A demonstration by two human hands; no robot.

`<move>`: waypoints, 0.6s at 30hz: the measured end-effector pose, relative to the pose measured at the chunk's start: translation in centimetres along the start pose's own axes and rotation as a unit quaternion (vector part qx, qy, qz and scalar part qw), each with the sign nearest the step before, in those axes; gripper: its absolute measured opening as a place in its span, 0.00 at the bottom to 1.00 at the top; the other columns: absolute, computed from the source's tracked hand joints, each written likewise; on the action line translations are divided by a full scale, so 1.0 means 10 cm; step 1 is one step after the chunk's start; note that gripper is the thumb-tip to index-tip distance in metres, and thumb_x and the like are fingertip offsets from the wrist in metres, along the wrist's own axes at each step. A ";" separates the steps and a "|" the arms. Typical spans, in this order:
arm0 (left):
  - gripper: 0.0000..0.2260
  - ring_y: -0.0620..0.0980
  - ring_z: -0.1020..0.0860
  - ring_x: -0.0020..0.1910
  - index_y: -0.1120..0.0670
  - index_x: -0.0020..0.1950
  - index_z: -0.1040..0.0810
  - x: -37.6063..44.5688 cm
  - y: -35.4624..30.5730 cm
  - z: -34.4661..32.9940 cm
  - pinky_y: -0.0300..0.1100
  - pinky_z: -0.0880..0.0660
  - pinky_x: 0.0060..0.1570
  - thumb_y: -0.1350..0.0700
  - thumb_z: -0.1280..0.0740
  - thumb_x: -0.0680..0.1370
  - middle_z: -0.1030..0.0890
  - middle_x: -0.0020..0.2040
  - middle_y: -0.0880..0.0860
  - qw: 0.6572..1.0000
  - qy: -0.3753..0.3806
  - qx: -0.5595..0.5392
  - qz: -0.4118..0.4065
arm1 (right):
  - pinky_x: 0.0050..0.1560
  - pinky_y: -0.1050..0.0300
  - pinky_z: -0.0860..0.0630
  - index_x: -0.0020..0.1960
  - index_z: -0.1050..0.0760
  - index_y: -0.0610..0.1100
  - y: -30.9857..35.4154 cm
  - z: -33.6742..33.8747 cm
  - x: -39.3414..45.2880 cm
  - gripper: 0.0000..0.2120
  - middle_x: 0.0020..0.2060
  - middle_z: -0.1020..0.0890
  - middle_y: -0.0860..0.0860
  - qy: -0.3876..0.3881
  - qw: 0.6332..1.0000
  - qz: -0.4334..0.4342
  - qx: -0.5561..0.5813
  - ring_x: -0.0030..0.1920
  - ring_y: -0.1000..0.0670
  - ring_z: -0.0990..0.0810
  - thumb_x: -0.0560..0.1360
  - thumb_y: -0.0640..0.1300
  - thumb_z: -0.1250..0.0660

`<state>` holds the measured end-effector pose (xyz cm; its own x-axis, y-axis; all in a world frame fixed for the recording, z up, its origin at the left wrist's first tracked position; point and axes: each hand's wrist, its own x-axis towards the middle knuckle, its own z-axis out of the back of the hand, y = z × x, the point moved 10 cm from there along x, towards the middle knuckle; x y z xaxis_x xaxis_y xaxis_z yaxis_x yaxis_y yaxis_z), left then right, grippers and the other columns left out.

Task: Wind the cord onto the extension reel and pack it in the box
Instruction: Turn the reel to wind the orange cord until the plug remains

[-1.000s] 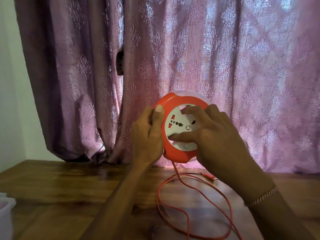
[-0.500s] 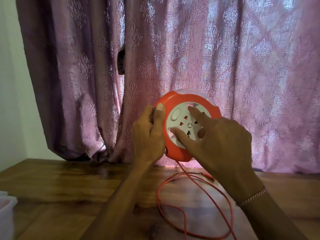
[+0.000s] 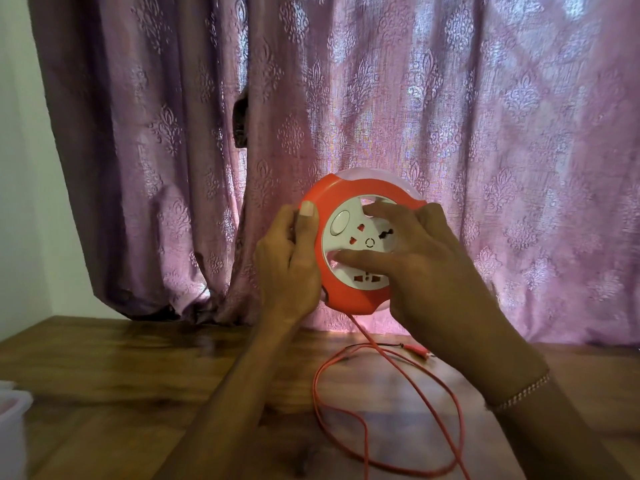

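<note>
Two hands hold one orange extension reel (image 3: 349, 296) upright, clear above the wooden tabletop (image 3: 121, 368), with its socket face turned toward the camera. The left hand (image 3: 289, 268) grips the reel's left rim: thumb laid along the front of the orange housing, remaining fingers curled round behind it. The right hand (image 3: 426, 268) lies across the white socket plate (image 3: 349, 233); its thumb presses flat along the lower half of the plate and a finger reaches into the opening at the plate's upper edge, the grip thus pinching the plate between them. The rest of that hand covers the reel's right side. A thin chain bracelet (image 3: 523, 393) circles the right wrist.

The orange cord (image 3: 408, 375) leaves the bottom of the reel and drops to the tabletop, where it lies in a loose open loop beneath and between the forearms. A red end piece (image 3: 417, 349) of the cord rests on the tabletop near the right wrist; its detail is too blurred to tell.

A mauve patterned curtain (image 3: 450, 116) hangs directly behind the reel. The corner of a pale plastic container (image 3: 12, 410) shows at the lower left edge.
</note>
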<state>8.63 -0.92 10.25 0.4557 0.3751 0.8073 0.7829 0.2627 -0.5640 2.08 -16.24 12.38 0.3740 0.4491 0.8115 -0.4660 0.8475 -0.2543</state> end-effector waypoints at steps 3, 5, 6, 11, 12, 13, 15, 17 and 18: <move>0.22 0.60 0.20 0.39 0.55 0.43 0.26 -0.01 0.00 -0.02 0.64 0.22 0.40 0.38 0.42 0.81 0.20 0.36 0.52 1.000 0.009 -0.001 -0.004 | 0.51 0.40 0.23 0.56 0.16 0.59 -0.01 0.04 0.00 0.25 0.63 0.22 0.44 -0.028 0.999 -0.024 0.001 0.55 0.36 0.26 0.71 0.48 0.49; 0.21 0.61 0.19 0.39 0.55 0.43 0.26 -0.02 0.01 -0.03 0.64 0.22 0.41 0.38 0.42 0.81 0.19 0.37 0.53 1.000 0.012 0.002 -0.003 | 0.48 0.42 0.24 0.58 0.18 0.62 -0.03 0.03 -0.01 0.26 0.61 0.23 0.44 -0.028 0.999 -0.034 -0.014 0.54 0.37 0.26 0.71 0.47 0.48; 0.22 0.62 0.19 0.40 0.55 0.43 0.26 -0.02 0.02 -0.03 0.65 0.21 0.42 0.37 0.42 0.81 0.19 0.37 0.55 1.000 0.012 0.002 0.000 | 0.48 0.43 0.24 0.60 0.19 0.63 -0.04 0.03 -0.02 0.27 0.59 0.23 0.44 -0.028 0.999 -0.038 -0.024 0.54 0.38 0.27 0.70 0.47 0.48; 0.22 0.63 0.23 0.36 0.55 0.41 0.29 -0.04 -0.02 -0.05 0.66 0.24 0.40 0.37 0.42 0.80 0.23 0.33 0.54 1.000 0.009 0.001 -0.001 | 0.42 0.50 0.25 0.67 0.26 0.65 -0.15 0.06 -0.08 0.28 0.47 0.22 0.46 -0.058 0.992 -0.113 -0.018 0.47 0.41 0.23 0.67 0.54 0.33; 0.22 0.61 0.24 0.35 0.55 0.40 0.29 -0.05 -0.03 -0.05 0.66 0.25 0.39 0.37 0.42 0.81 0.24 0.32 0.52 1.000 0.008 0.005 -0.005 | 0.41 0.52 0.25 0.67 0.26 0.65 -0.18 0.06 -0.10 0.27 0.45 0.21 0.46 -0.068 0.988 -0.137 -0.016 0.45 0.41 0.22 0.67 0.58 0.31; 0.22 0.61 0.24 0.34 0.56 0.40 0.29 -0.05 -0.04 -0.05 0.66 0.25 0.38 0.38 0.42 0.81 0.25 0.31 0.52 1.000 0.007 0.008 -0.006 | 0.39 0.52 0.24 0.67 0.25 0.64 -0.20 0.07 -0.11 0.27 0.43 0.19 0.46 -0.083 0.984 -0.158 -0.013 0.43 0.41 0.20 0.67 0.62 0.31; 0.21 0.62 0.24 0.35 0.56 0.39 0.29 -0.04 -0.04 -0.04 0.65 0.25 0.38 0.40 0.41 0.82 0.24 0.32 0.54 1.000 0.006 0.017 -0.011 | 0.38 0.52 0.23 0.66 0.23 0.61 -0.23 0.09 -0.13 0.28 0.39 0.16 0.48 -0.107 0.976 -0.188 -0.001 0.39 0.42 0.18 0.67 0.68 0.31; 0.18 0.58 0.25 0.33 0.51 0.37 0.31 -0.04 -0.06 -0.04 0.63 0.25 0.37 0.42 0.40 0.83 0.25 0.30 0.50 0.999 0.005 0.031 -0.023 | 0.37 0.52 0.21 0.65 0.23 0.61 -0.23 0.07 -0.13 0.30 0.36 0.15 0.49 -0.106 0.974 -0.201 0.002 0.37 0.41 0.17 0.67 0.71 0.34; 0.18 0.55 0.26 0.32 0.49 0.36 0.32 -0.04 -0.07 -0.04 0.62 0.26 0.37 0.43 0.40 0.83 0.27 0.29 0.49 0.999 0.007 0.042 -0.028 | 0.36 0.52 0.21 0.65 0.24 0.61 -0.23 0.06 -0.13 0.31 0.36 0.15 0.50 -0.106 0.973 -0.204 -0.002 0.36 0.41 0.17 0.66 0.73 0.35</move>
<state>8.06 -1.60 10.45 0.4181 0.3456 0.8401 0.7698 0.3561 -0.5296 2.18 -18.96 12.24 0.3530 0.0076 0.9356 -0.3106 0.9442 0.1095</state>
